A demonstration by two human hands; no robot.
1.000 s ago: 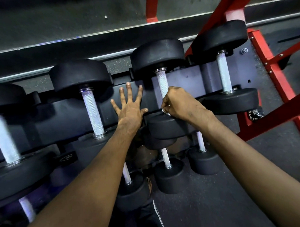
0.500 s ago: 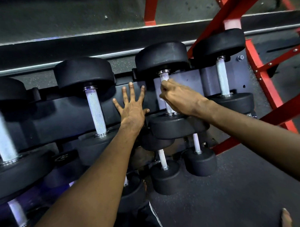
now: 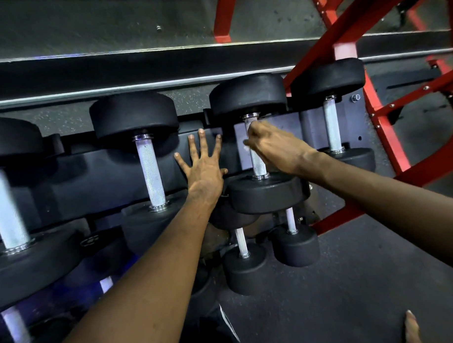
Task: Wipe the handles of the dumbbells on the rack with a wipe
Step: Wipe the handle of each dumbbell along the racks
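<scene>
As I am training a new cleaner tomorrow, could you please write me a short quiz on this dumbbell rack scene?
1. True or false: the left hand lies flat, fingers spread, on the black rack panel.
2. What does the right hand grip? A) a black weight head B) a dumbbell handle C) nothing
3. Fill in: the frame beside the rack is painted ___.
Key: 1 true; 2 B; 3 red.
</scene>
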